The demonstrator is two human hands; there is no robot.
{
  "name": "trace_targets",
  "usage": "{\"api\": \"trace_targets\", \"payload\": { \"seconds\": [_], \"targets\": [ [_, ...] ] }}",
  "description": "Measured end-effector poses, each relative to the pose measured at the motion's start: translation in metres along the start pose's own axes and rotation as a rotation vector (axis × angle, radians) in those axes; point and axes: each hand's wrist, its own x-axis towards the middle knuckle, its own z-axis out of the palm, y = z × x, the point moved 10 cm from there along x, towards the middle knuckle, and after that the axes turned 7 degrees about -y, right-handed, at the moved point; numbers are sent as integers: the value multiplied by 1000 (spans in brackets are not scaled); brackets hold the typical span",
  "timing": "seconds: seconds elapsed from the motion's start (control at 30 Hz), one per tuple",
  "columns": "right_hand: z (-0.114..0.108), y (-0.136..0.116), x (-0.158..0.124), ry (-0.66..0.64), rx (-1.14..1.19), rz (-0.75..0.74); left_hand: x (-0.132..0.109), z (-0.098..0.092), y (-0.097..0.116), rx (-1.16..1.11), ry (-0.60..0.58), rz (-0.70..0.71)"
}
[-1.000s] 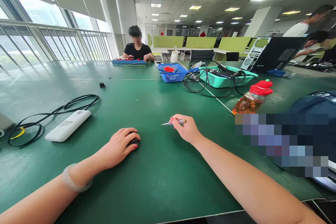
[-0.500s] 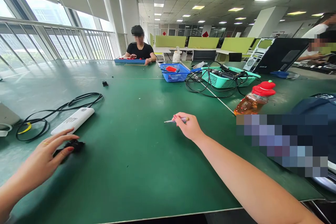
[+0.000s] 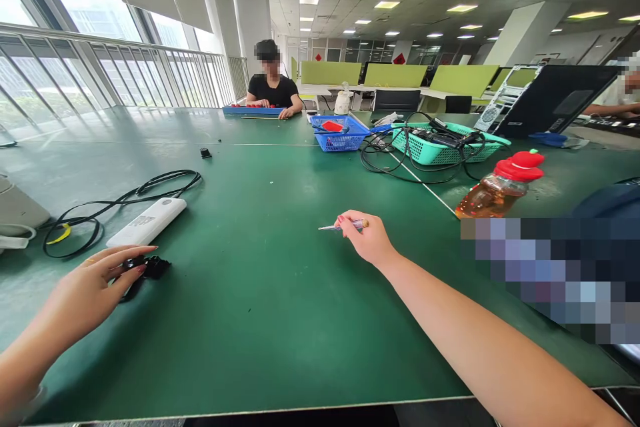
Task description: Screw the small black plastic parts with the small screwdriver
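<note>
In the head view, my right hand (image 3: 371, 239) holds a small screwdriver (image 3: 358, 223) by its clear purplish handle. Its thin metal shaft points left over the green table (image 3: 280, 320). At the left, my left hand (image 3: 103, 280) has its thumb and fingers closed around a small black part (image 3: 158, 267) low at the tabletop. What kind of part it is I cannot make out, as the fingers cover some of it. Just beyond that hand lies a white power strip (image 3: 147, 221) with a coiled black cable (image 3: 167, 178).
Farther back are a small black piece (image 3: 205, 153), a blue basket (image 3: 341, 141) and a green basket (image 3: 425, 152) with tangled cables. A red-capped bottle (image 3: 495, 190) leans at the right. Across the table a person (image 3: 273, 88) sits behind a blue tray (image 3: 250, 111).
The view has shifted slightly, so most things appear farther right. My left fingers have closed more around the black part, which shows more now. My right hand keeps hold of the screwdriver.
</note>
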Motion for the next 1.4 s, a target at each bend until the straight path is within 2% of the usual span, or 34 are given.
{"api": "trace_targets", "payload": {
  "seconds": [0.1, 0.23, 0.4, 0.67, 0.83, 1.17, 1.4],
  "targets": [
    [1, 1, 0, -14, -2, 4, 4, 4, 11, 8, -62, -19],
    [2, 0, 0, -15, -8, -13, 11, 7, 18, 25, -81, -20],
    [2, 0, 0, -14, -8, 2, 11, 9, 14, 32, -109, -50],
    [2, 1, 0, -20, -14, 10, 3, 7, 15, 28, -127, -20],
    [2, 1, 0, -23, -2, 16, -2, 10, 5, 40, -198, -143],
    [2, 2, 0, -19, -3, 36, -9, 0, 12, 76, -116, -166],
    [4, 2, 0, -31, -6, 29, -9, 1, 8, 55, -177, -225]
  ]
}}
